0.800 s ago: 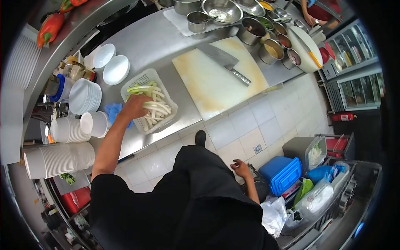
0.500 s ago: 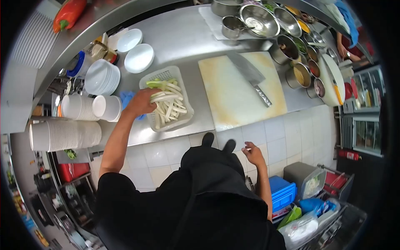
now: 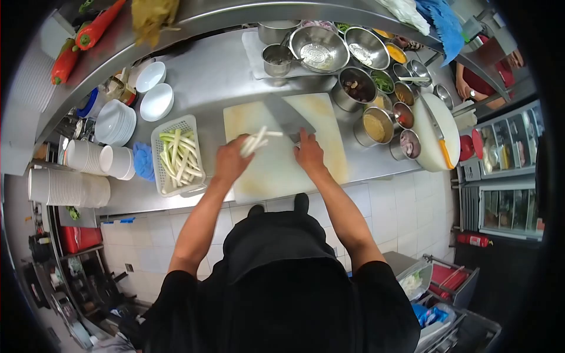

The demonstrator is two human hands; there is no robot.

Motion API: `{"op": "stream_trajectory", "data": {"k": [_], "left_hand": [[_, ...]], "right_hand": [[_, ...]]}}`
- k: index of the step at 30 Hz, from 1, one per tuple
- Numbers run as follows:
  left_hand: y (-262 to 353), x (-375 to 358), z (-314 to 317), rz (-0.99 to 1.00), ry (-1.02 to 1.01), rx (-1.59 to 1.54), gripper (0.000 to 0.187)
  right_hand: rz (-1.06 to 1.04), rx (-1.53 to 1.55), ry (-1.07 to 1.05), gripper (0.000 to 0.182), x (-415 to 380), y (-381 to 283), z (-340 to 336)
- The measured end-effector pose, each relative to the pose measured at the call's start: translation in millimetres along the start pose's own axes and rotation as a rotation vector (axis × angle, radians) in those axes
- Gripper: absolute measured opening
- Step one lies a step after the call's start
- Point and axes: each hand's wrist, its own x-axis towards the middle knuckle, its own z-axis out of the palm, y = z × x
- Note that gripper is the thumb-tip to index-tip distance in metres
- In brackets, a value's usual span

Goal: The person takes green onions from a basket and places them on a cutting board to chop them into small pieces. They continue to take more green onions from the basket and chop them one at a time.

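My left hand (image 3: 233, 157) is closed around a small bunch of white spring onion stalks (image 3: 256, 141), over the left part of the white cutting board (image 3: 268, 179). My right hand (image 3: 309, 152) has its fingers on the handle of a cleaver (image 3: 286, 113), hiding most of that handle. The cleaver's broad blade lies across the back of the board, pointing away to the left. To the left of the board stands a white plastic basket (image 3: 198, 147), holding more spring onion stalks (image 3: 179, 156) with pale green ends.
Metal pots (image 3: 353, 88) and mixing bowls (image 3: 319, 48) crowd the back right. A second knife (image 3: 436, 128) with an orange handle rests on a round board (image 3: 432, 150). White bowls (image 3: 156, 101) and stacked tubs (image 3: 70, 187) stand left. A shelf edge (image 3: 223, 13) runs overhead; another person (image 3: 485, 73) is at far right.
My left hand has lifted spring onion stalks out of the basket and carried them right, over the board. My right hand has come up from beside my body to the cleaver's handle. The view has shifted.
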Motion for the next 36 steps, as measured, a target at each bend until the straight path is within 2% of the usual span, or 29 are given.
{"op": "stream_trajectory", "data": {"k": [1, 3, 4, 6, 8, 9, 10, 11, 13, 14, 16, 20, 22, 23, 25, 26, 27, 29, 31, 33, 35, 36], "left_hand": [[11, 6, 21, -0.016, 0.004, 0.012, 0.053], [26, 6, 52, -0.222, -0.189, 0.216, 0.085], [29, 3, 60, -0.237, -0.196, 0.224, 0.085], [33, -8, 73, -0.132, -0.140, 0.365, 0.113], [30, -8, 74, -0.134, -0.146, 0.408, 0.119], [29, -10, 72, -0.127, -0.142, 0.450, 0.125], [38, -10, 64, -0.065, -0.056, 0.463, 0.112], [37, -12, 60, -0.069, -0.062, 0.466, 0.112], [31, -16, 56, 0.122, -0.020, 0.319, 0.091], [26, -20, 62, 0.121, -0.021, 0.317, 0.091], [20, -25, 74, 0.198, -0.053, 0.322, 0.067], [21, -25, 79, 0.080, 0.003, 0.225, 0.053], [18, -26, 78, 0.088, 0.120, 0.159, 0.041], [11, -23, 77, 0.078, 0.123, 0.161, 0.041], [-3, -11, 70, 0.085, 0.156, -0.015, 0.030], [-1, -4, 66, 0.137, 0.334, -0.062, 0.019], [-1, 3, 56, 0.139, 0.335, -0.060, 0.019], [-10, 14, 38, -0.371, 0.067, -0.112, 0.014], [-51, 32, 38, -0.318, 0.050, -0.082, 0.016], [-83, 48, 40, -0.264, 0.029, -0.052, 0.018], [-97, 59, 41, -0.092, -0.076, 0.194, 0.017], [-84, 60, 37, -0.084, -0.077, 0.195, 0.017]], "right_hand": [[-0.013, 0.011, -0.012, 0.049, 12, 10, -4], [-0.022, 0.130, -0.201, 0.046, 21, 31, -22], [-0.020, 0.115, -0.171, 0.041, 18, 38, -36], [0.016, 0.227, -0.191, 0.039, 8, 56, -50], [0.078, 0.499, -0.167, 0.036, -7, 71, -63], [0.079, 0.501, -0.180, 0.036, -18, 75, -71], [0.173, 0.552, -0.267, 0.038, -29, 78, -81], [0.269, 0.602, -0.352, 0.039, -38, 77, -87], [0.307, 0.602, -0.395, 0.039, -54, 71, -96], [0.342, 0.598, -0.428, 0.039, -57, 69, -98], [0.275, 0.508, -0.383, 0.038, -57, 62, -94], [0.123, 0.353, -0.331, 0.036, -64, 38, -77], [0.121, 0.368, -0.330, 0.035, -65, 27, -68], [0.120, 0.383, -0.322, 0.034, -64, 23, -64], [0.123, 0.390, -0.325, 0.033, -62, 23, -61], [0.133, 0.395, -0.312, 0.032, -60, 25, -61], [0.132, 0.398, -0.310, 0.032, -57, 30, -60], [0.174, 0.541, -0.385, 0.030, -54, 46, -54], [0.163, 0.587, -0.337, 0.029, -52, 52, -48], [0.276, 0.646, -0.456, 0.029, -47, 44, -68], [0.293, 0.664, -0.483, 0.030, -46, 44, -73], [0.309, 0.683, -0.507, 0.030, -45, 44, -75]]}}
